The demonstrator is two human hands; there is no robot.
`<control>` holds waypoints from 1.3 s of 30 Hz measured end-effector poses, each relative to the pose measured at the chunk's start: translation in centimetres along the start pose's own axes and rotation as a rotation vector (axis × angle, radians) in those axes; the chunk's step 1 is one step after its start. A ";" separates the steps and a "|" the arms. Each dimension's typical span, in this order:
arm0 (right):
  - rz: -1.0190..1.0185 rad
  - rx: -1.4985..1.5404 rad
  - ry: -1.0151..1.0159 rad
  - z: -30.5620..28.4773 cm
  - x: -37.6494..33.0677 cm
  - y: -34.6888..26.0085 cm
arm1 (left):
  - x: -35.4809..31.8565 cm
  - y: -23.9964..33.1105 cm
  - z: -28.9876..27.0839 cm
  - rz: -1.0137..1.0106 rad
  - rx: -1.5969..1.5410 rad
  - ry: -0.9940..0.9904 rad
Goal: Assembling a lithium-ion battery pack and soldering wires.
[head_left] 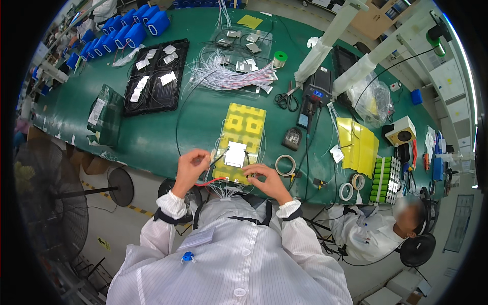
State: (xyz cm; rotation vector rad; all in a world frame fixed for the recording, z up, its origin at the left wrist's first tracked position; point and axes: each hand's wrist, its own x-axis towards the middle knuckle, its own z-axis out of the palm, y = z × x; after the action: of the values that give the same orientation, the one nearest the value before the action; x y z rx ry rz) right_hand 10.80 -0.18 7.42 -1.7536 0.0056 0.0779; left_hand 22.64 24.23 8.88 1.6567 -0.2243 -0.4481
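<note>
The yellow battery pack (242, 136) lies flat on the green worktop (152, 137), its near end at the worktop's front edge directly ahead of you; take this pack as the reference for all positions below. Your left hand (190, 165), at the pack's near-left corner, is curled closed and pinches a thin dark wire (218, 159) that runs up toward the white board (236, 154) seated on the near half of the pack. Your right hand (267, 178), at the pack's near-right corner, has its fingers drawn together on the pack's near edge; whether it pinches a lead there cannot be told. A red wire (209, 182) and a fan of thin white leads (223, 190) hang off the pack's near edge toward you. Judge the pack as stiff and fairly heavy for its size: lift it only by its long side edges with both hands, never by the wiring. Judge the wires as light, limp and easily kinked: hold each close to its joint, on the insulation, and pull gently. The white board is probably brittle; press on its edges only. To the right of the pack sit a tape roll (285, 164) and a small dark tool stand (292, 138); beyond its far-right corner lie scissors (287, 99).
</note>
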 end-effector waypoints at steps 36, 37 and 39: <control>-0.257 -0.412 0.236 -2.1 -15.1 1.6 | -14.3 -3.5 18.2 -0.854 -0.750 -0.291; -0.247 -0.389 0.265 -2.5 -14.9 1.6 | -14.1 -3.3 18.3 -0.830 -0.798 -0.326; -0.243 -0.366 0.291 -2.7 -14.9 1.7 | -14.0 -2.8 18.3 -0.828 -0.801 -0.338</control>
State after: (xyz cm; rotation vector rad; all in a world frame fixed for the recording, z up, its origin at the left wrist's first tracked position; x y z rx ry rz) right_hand -4.03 -3.69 7.10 -2.1038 -0.0107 -0.3754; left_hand 2.11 13.59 6.90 0.8054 0.3839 -1.2574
